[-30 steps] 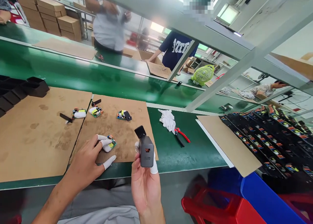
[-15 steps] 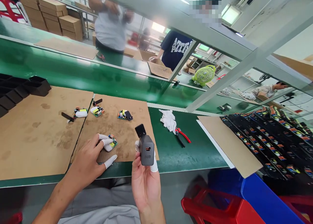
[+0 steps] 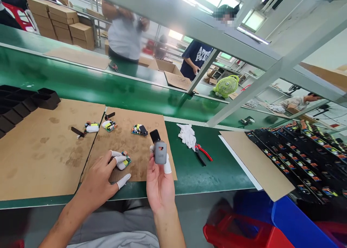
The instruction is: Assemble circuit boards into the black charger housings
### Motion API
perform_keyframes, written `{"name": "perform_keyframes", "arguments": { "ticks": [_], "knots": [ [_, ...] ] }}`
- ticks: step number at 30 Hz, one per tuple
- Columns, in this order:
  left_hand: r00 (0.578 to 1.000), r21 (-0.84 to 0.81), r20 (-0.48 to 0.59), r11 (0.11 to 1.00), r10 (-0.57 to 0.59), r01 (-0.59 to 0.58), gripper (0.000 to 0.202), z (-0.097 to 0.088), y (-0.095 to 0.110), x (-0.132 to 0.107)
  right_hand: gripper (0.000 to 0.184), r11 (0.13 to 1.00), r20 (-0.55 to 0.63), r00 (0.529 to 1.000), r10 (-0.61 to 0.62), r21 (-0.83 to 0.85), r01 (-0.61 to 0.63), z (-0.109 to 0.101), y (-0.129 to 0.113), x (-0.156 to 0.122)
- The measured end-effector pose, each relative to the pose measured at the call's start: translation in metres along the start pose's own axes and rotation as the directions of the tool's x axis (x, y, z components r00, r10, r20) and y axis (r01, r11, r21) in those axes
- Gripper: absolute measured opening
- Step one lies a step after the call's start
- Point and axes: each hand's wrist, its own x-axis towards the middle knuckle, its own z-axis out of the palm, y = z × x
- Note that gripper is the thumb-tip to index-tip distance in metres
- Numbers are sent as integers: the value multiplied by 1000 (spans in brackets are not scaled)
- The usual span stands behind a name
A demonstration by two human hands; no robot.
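Right hand (image 3: 161,186), lower centre of frame: palm up, fingers pinching a dark grey housing (image 3: 160,153) from both sides, lifted above the edge of the brown cardboard sheet (image 3: 143,148). Housing has a slot in the face toward camera, black flap (image 3: 155,136) sticking out at its upper left. Left hand (image 3: 101,175), left of centre: fingers bent, index and middle tips on a small circuit board (image 3: 124,160) lying on that sheet, thumb spread away from them (white finger cots (image 3: 124,181) on both hands). Three more boards sit farther up the cardboard — one (image 3: 91,127) just left of the seam, one (image 3: 110,125) just right of it, one (image 3: 139,129) near the sheet's right side. Right of the sheet, on the bare green table (image 3: 187,177): crumpled white cloth (image 3: 186,134) touching red-and-black pliers (image 3: 205,152). Black bins (image 3: 48,99) at left edge of frame, dense rows of boards (image 3: 298,157) at far right, green fan (image 3: 227,86) upper right of centre.
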Motion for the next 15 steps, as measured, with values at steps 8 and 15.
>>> {"name": "perform_keyframes", "arguments": {
  "ticks": [8, 15],
  "knots": [
    [1000, 19, -12, 1000, -13, 13, 27, 7, -1, -1, 35, 997, 39, 996, -76, -26, 77, 21, 3, 33],
    [1000, 48, -25, 999, -14, 15, 30, 9, 1, 0, 33, 950, 106, 972, -211, -212, 230, 2, 17, 50]
  ]
}}
